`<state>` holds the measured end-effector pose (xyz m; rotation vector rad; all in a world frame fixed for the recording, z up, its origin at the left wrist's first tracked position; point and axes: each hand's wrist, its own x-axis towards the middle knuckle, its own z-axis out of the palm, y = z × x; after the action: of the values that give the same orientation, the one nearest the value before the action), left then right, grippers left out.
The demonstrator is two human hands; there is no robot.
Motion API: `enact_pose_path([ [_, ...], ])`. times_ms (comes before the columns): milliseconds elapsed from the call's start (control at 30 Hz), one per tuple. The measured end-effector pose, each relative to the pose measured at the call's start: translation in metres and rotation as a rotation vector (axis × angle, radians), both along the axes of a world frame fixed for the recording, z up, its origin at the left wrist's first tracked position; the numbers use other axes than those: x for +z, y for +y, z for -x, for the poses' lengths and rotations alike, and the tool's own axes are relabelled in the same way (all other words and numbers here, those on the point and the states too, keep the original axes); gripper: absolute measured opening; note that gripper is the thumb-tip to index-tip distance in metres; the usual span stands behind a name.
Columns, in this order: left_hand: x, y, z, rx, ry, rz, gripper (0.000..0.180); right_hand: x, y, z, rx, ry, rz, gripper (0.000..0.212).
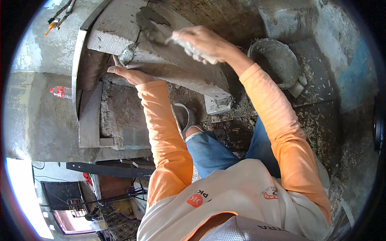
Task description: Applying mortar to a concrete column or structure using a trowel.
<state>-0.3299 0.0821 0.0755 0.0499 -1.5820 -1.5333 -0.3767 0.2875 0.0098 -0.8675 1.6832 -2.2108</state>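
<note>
My right hand (203,42), smeared with grey mortar, is closed around a trowel. Its blade (163,31) is blurred and lies against a patch of wet mortar (149,22) on the face of a pale block wall (181,60). Lower and to the left, my left hand (132,76) is open, thumb apart from a raised finger, beside the underside of a mortared joint (128,54). Part of that hand's fingers are hidden behind the thumb and palm. It appears to hold nothing.
A round mortar bucket (296,66) stands at the right. A long metal straightedge (75,76) runs upright along the blocks at the left. Beyond it is a red-labelled plastic bottle (61,92). A loose block (217,105) sits ahead of my knees, with debris on the floor.
</note>
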Motion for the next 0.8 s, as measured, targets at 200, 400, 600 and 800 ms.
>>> enact_pose_path([
  [200,-0.001,-0.027,-0.009,0.158,0.012,0.104,0.1,0.004,0.015,-0.039,0.098,0.218,-0.094,0.039],
  [400,0.004,-0.007,-0.011,0.127,-0.026,0.061,0.102,-0.009,0.02,0.007,0.007,0.099,0.027,0.053],
  [600,-0.001,-0.006,-0.003,0.112,-0.014,0.071,0.104,0.005,-0.017,0.04,-0.05,0.065,0.028,0.049],
  [800,-0.001,-0.019,-0.007,0.11,0.03,0.138,0.106,0.008,-0.005,0.003,0.082,0.178,-0.102,0.048],
])
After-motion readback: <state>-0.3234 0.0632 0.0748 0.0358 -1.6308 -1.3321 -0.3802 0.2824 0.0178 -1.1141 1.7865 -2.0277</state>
